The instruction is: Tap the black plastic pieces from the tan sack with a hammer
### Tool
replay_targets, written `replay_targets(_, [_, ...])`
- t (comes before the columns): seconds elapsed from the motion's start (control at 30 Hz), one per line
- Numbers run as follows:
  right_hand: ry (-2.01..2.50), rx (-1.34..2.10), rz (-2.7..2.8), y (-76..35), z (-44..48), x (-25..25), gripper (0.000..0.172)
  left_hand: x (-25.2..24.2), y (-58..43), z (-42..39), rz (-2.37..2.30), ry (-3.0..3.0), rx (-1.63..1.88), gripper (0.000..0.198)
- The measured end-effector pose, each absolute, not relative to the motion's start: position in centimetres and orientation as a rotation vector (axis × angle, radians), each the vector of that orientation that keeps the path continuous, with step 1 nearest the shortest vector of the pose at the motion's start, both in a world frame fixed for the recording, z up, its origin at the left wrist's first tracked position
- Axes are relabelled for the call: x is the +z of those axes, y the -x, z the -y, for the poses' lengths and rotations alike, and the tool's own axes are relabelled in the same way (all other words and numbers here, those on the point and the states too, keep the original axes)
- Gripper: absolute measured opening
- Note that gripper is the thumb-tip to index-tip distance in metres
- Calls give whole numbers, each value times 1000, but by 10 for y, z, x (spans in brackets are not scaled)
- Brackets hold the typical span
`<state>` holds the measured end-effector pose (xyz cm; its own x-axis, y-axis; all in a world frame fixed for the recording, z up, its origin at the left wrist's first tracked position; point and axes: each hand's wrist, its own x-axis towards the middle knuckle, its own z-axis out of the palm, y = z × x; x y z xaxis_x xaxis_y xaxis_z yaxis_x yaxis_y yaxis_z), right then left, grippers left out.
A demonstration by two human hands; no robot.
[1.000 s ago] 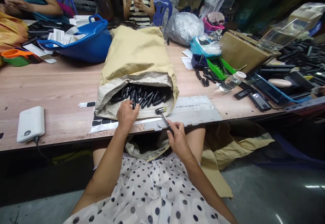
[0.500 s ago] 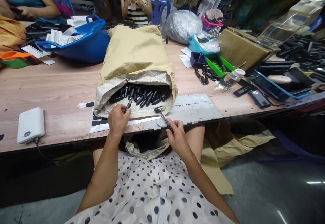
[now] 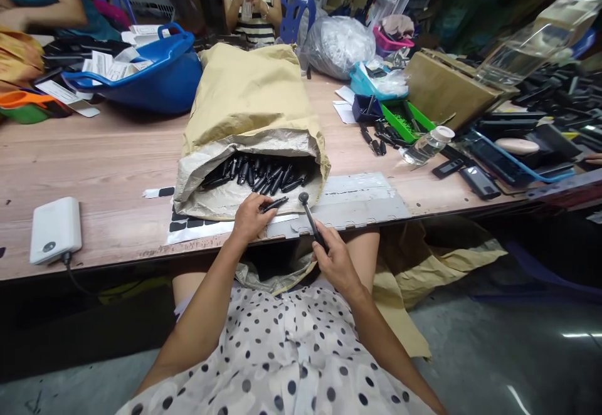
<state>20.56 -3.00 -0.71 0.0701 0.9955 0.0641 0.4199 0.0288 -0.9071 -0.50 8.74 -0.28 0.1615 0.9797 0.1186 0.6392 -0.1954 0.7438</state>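
The left hand (image 3: 249, 219) pinches one black piece (image 3: 275, 203) on the table (image 3: 117, 170), at 9 o'clock of the small hammer (image 3: 309, 215) clenched in the right hand (image 3: 336, 263); it should, I think, lie flat first.

On the table (image 3: 117, 164) before us, the sack (image 3: 254, 101) lies at twelve o'clock with parts (image 3: 261, 177) in its mouth; the basin (image 3: 155, 73) sits at ten, the charger (image 3: 55, 229) at nine, the bottle (image 3: 426, 145) at two.

Small workshop – cluttered worktable (image 3: 103, 164), sack of parts (image 3: 249, 120)
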Motion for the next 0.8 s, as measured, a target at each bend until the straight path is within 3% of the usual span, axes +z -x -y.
replay_targets(0.4, [1347, 541, 1700, -187, 24, 7, 46, -3, 5, -89, -1491, -1878, 721, 18])
replay_targets(0.8, [1274, 545, 1768, -177, 27, 5, 47, 3, 5, -88, -1448, -1868, 726, 14])
